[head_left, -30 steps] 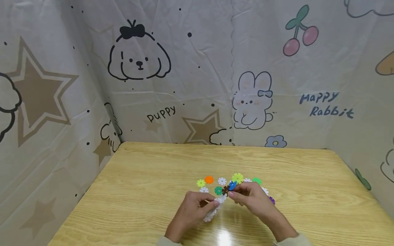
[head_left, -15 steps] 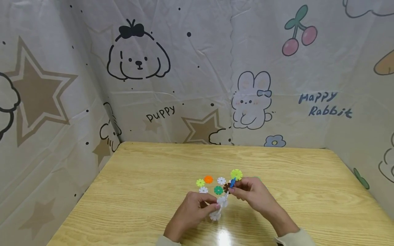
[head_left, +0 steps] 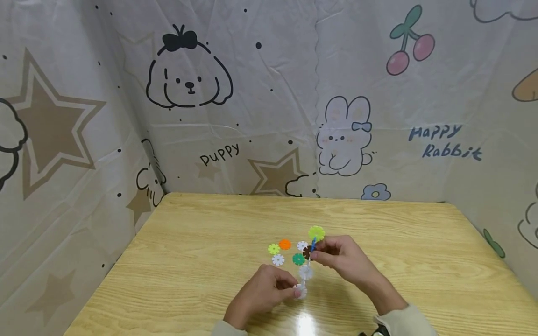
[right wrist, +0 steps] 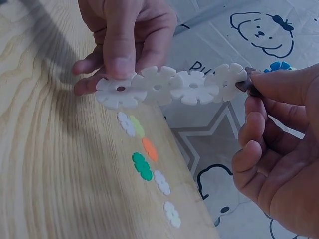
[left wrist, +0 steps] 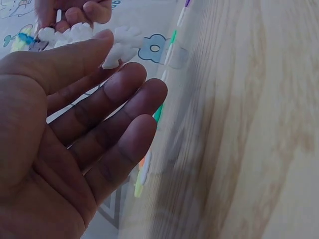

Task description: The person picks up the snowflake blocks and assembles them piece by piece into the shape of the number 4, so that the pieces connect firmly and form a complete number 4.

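Across the lower frame, wooden table (head_left: pixel 201 233). Lower centre: left hand (head_left: pixel 265 290) pinches lowest white disc (head_left: pixel 302 291), right hand (head_left: pixel 349 261) pinches brown disc (head_left: pixel 307 252), disc chain (head_left: pixel 306 273) between. Loose discs (head_left: pixel 285 244) lie beyond. Seemingly adjusting links; next calls for steady grips. Since a second ago: left grip nearer chain's end, chain straighter.

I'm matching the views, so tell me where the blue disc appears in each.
Head: blue disc, lower half, right of centre.
Left wrist: blue disc, at upper left.
Right wrist: blue disc, at upper right.
Shared landmark: the right hand, in all three.
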{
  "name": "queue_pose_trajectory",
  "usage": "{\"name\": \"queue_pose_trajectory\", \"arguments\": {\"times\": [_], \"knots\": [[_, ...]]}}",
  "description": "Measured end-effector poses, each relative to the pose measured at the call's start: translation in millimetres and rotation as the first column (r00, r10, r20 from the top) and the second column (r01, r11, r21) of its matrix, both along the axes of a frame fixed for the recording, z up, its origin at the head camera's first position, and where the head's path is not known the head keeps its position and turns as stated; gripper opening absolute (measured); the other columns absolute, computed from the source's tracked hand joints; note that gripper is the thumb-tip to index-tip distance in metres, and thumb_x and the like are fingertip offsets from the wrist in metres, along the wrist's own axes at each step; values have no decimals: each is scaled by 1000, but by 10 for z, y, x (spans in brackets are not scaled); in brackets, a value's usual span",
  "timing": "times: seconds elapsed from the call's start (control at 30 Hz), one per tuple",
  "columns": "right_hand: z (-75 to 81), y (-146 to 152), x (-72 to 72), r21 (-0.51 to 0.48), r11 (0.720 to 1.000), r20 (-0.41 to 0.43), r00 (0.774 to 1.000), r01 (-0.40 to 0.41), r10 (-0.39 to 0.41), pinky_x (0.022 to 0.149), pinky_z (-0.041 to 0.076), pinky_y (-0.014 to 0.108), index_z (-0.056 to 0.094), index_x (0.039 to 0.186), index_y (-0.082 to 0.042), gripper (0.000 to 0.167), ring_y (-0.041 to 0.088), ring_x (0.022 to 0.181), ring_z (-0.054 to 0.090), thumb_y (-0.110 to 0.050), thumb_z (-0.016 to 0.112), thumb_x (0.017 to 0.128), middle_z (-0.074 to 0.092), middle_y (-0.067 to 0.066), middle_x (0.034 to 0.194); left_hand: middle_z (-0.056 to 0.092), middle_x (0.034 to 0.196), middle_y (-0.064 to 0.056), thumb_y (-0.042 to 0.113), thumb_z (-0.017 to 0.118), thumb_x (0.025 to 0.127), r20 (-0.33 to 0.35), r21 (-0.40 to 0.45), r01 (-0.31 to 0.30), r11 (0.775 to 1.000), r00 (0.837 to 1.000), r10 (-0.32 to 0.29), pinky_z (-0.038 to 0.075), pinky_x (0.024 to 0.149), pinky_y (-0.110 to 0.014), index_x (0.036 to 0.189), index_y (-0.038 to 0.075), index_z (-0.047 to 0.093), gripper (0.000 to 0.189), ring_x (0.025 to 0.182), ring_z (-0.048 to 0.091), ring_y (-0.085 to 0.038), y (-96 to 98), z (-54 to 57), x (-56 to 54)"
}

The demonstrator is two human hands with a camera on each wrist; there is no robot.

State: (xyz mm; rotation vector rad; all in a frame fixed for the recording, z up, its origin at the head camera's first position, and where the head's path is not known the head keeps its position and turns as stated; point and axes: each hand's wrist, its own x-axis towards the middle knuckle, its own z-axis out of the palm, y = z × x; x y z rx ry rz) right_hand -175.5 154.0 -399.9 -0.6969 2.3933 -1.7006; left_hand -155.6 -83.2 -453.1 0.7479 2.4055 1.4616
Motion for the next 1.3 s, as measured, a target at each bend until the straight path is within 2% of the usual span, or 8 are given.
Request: {"name": "queue_pose_trajectory", "arguments": {"times": [0.23,0.4,0.57,0.73,1.0,1.3], "knots": [[67,-116,-36,20,1000,6,1000,-21,20,69,48,30,74,92,-5,11,18,76,57,-15,71,94,67,12,89,67,72,16,16,78,88,-27,-5,16,1000,1000,-16,49,60,-20,83,12,79,6,64,56,0,17,-15,-11],[96,-189,-58,54,998,-31,999,-26,27,68,48,30,75,92,-8,10,19,77,57,-17,71,94,68,9,88,66,70,16,15,78,88,-50,2,11,1000,999,-11,46,56,-19,82,12,78,7,62,53,1,16,-42,-13],[90,-256,-96,80,996,-63,997,-37,42,66,49,29,75,95,-9,9,20,77,57,-17,71,94,68,3,87,65,69,14,18,77,89,-35,14,-40,999,999,40,45,56,-19,83,14,80,8,62,51,0,-19,-77,-12],[56,-279,-120,107,994,-79,996,-29,38,63,48,29,73,99,-6,13,19,76,59,-18,71,94,68,0,87,67,73,14,21,77,89,-49,34,-106,994,993,107,50,64,-23,84,15,81,9,69,56,-1,-94,-116,0],[-74,-241,-183,159,985,-79,995,67,-55,65,49,30,73,98,-4,16,18,76,59,-18,73,92,67,-1,86,71,80,12,20,79,87,-69,69,-184,980,980,189,52,73,-25,87,12,81,9,76,63,-4,-187,-155,-2],[-267,-266,-297,253,947,-34,980,200,-197,62,47,31,75,92,-5,13,16,71,56,-17,76,89,66,-2,78,69,74,10,20,77,89,-71,78,-250,965,964,256,51,66,-24,86,11,81,10,69,61,-5,-259,-163,-25]]}}
